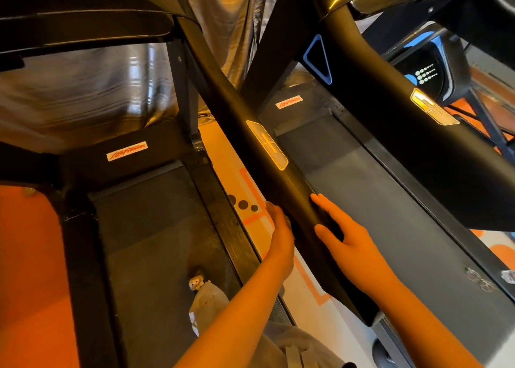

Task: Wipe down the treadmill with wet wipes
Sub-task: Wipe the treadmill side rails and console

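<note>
While both forearms come up from the bottom edge of the frame, a grey bag (207, 300) with a small plush toy (196, 282) lies at the lower centre on the left treadmill belt (150, 228). A little higher, the left hand (280, 229) lies against the left side of the black handrail (278, 178), which runs diagonally through the middle of the frame. Its fingertips are hidden by the rail, so it is not possible to tell if it holds something. The right hand (344, 239) rests on the right side of the same handrail with straight, slightly spread fingers and holds nothing. Right of the rail lies the right treadmill belt (362, 200). Between the two belts is a white floor strip (223, 156) with orange lines and dark dots. Further up the handrail sits a metal plate (267, 144). A second handrail (390, 133) crosses the upper right. A shiny silver sheet (83, 89) hangs in the upper left.
</note>
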The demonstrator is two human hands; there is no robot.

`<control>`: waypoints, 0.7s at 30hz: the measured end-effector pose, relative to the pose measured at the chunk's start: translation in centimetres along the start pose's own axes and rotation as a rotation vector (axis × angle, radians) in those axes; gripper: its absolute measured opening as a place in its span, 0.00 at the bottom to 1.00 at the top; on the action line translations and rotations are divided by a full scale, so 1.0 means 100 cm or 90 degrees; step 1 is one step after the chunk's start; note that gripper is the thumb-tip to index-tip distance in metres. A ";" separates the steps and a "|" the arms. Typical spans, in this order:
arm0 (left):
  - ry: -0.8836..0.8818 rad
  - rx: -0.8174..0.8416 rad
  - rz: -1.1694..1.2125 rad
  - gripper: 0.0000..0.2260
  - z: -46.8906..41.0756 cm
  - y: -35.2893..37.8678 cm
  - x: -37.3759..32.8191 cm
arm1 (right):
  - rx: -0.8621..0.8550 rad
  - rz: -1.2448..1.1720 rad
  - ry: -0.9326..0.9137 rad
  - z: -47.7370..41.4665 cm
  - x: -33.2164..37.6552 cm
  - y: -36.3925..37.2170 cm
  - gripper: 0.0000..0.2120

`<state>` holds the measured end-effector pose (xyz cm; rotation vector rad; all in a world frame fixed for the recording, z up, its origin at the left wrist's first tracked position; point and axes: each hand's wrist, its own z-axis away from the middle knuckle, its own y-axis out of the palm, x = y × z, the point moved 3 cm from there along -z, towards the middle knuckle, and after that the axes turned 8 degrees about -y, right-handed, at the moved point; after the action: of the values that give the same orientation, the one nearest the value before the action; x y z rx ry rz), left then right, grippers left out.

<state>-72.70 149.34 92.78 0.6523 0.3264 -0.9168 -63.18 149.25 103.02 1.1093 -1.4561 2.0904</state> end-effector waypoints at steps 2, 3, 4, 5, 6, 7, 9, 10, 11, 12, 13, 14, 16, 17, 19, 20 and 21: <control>-0.015 -0.004 0.011 0.32 -0.001 0.001 0.001 | 0.002 -0.065 0.017 0.002 -0.006 -0.006 0.19; -0.012 -0.011 0.014 0.34 0.002 0.003 0.001 | 0.011 -0.080 0.024 0.005 -0.009 -0.008 0.18; -0.009 -0.016 0.020 0.37 0.004 0.005 0.001 | 0.020 -0.082 0.031 0.009 -0.013 -0.012 0.18; -0.001 -0.017 0.023 0.42 0.002 0.006 0.004 | 0.027 -0.079 0.040 0.013 -0.016 -0.015 0.19; 0.010 -0.011 0.023 0.49 0.001 0.007 0.007 | 0.030 -0.077 0.053 0.018 -0.019 -0.017 0.20; 0.023 -0.009 0.020 0.57 0.001 0.008 0.010 | 0.032 -0.075 0.066 0.023 -0.022 -0.019 0.22; 0.060 -0.015 -0.013 0.65 0.006 0.010 0.011 | 0.030 -0.060 0.088 0.032 -0.027 -0.018 0.23; 0.094 -0.017 -0.040 0.64 0.013 0.012 0.010 | 0.026 -0.050 0.098 0.037 -0.028 -0.016 0.23; 0.142 -0.015 -0.066 0.60 0.020 0.014 0.010 | 0.018 -0.044 0.107 0.040 -0.028 -0.014 0.23; 0.199 -0.012 -0.092 0.54 0.028 0.017 0.011 | 0.006 -0.042 0.114 0.041 -0.028 -0.012 0.24; 0.243 -0.017 -0.119 0.48 0.037 0.019 0.014 | -0.006 -0.036 0.118 0.042 -0.027 -0.011 0.24; 0.266 -0.019 -0.148 0.43 0.045 0.021 0.018 | -0.018 -0.024 0.117 0.042 -0.026 -0.009 0.25; 0.281 -0.028 -0.219 0.39 0.055 0.022 0.031 | -0.042 0.009 0.110 0.042 -0.025 -0.007 0.27; 0.297 -0.042 -0.254 0.37 0.058 0.022 0.037 | -0.054 0.019 0.113 0.042 -0.025 -0.007 0.27; 0.325 -0.053 -0.287 0.34 0.062 0.022 0.040 | -0.071 0.030 0.115 0.042 -0.026 -0.007 0.28; 0.324 -0.048 -0.285 0.35 0.062 0.021 0.040 | -0.076 0.038 0.114 0.042 -0.027 -0.006 0.28; 0.319 -0.043 -0.282 0.35 0.061 0.021 0.040 | -0.080 0.044 0.115 0.043 -0.028 -0.006 0.29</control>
<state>-68.71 143.79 96.19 0.7586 0.9742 -1.1496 -59.34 146.02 101.99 0.8119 -1.5330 2.0539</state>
